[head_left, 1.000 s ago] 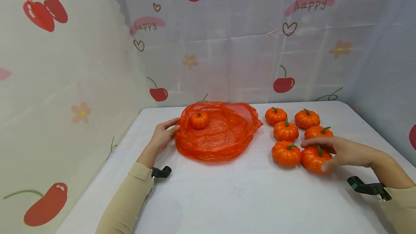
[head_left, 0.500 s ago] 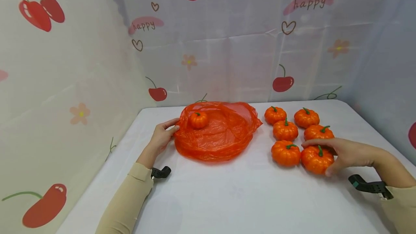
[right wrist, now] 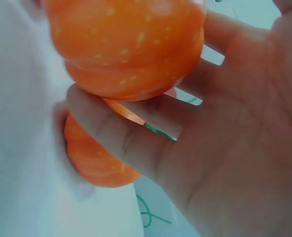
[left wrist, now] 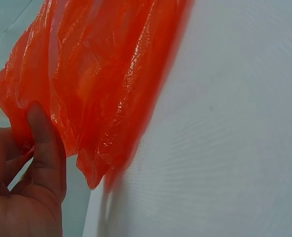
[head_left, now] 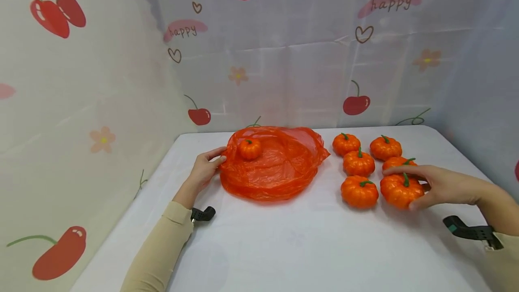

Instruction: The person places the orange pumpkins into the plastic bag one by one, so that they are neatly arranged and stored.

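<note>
My left hand [head_left: 204,169] pinches the left edge of a thin red-orange plastic bag [head_left: 279,172], which lies spread open on the table. In the left wrist view the thumb [left wrist: 43,133] presses the film against the fingers. One small pumpkin [head_left: 249,149] sits inside the bag at its left. At the right, my right hand [head_left: 439,188] grips a glossy orange pumpkin [head_left: 399,193] with a green stem, thumb at the near side and fingers over the far side. The right wrist view shows that pumpkin [right wrist: 131,44] between the fingers, with another pumpkin [right wrist: 99,153] behind them.
Several more pumpkins stand close by: a near-left one [head_left: 359,192], a middle one [head_left: 358,163], two at the back, and one partly hidden behind my right hand. The white table [head_left: 284,247] meets printed curtains [head_left: 284,80] at the back and sides.
My right hand has closed round the near-right pumpkin and raised it slightly, leaving a gap from the near-left pumpkin. The left hand keeps its hold on the bag.
</note>
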Tool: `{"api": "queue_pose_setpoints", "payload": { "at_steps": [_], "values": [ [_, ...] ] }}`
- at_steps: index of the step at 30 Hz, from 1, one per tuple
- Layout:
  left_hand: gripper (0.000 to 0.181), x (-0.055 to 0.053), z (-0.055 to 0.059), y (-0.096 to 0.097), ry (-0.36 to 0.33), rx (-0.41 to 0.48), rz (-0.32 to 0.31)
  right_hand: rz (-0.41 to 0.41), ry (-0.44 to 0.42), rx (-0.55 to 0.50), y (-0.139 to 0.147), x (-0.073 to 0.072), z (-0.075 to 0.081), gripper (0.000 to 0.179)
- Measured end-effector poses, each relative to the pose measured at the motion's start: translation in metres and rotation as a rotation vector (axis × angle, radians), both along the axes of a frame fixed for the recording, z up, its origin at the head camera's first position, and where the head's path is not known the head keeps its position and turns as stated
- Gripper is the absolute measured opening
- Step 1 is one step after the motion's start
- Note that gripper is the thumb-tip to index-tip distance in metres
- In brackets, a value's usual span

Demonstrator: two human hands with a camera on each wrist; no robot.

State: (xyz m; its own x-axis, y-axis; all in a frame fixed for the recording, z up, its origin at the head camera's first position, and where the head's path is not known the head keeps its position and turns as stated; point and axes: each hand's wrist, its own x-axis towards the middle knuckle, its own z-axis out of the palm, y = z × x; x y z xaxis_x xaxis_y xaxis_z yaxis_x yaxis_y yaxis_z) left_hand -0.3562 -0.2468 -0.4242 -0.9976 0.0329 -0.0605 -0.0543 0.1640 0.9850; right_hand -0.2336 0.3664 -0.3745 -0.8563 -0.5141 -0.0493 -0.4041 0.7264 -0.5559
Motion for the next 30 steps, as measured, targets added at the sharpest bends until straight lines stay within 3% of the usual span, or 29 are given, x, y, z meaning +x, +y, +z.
{"api": "queue_pose_setpoints", "payload": {
  "at_steps": [11, 15, 24, 30],
  "values": [
    [0.046, 0.001, 0.002, 0.002, -0.004, -0.005, 0.004, -0.057, -0.003, -0.131, -0.022, -0.012, 0.018, 0.062],
    [0.046, 0.001, 0.002, 0.002, 0.000, 0.002, 0.004, -0.087, -0.074, -0.145, -0.033, -0.017, 0.026, 0.062],
    [0.045, 0.002, 0.001, 0.002, 0.009, 0.012, 0.012, -0.185, -0.191, -0.117, -0.076, -0.028, 0.042, 0.083],
    [0.045, 0.001, 0.000, 0.002, 0.008, 0.014, 0.012, -0.193, -0.218, -0.153, -0.098, -0.035, 0.046, 0.093]
  ]
}}
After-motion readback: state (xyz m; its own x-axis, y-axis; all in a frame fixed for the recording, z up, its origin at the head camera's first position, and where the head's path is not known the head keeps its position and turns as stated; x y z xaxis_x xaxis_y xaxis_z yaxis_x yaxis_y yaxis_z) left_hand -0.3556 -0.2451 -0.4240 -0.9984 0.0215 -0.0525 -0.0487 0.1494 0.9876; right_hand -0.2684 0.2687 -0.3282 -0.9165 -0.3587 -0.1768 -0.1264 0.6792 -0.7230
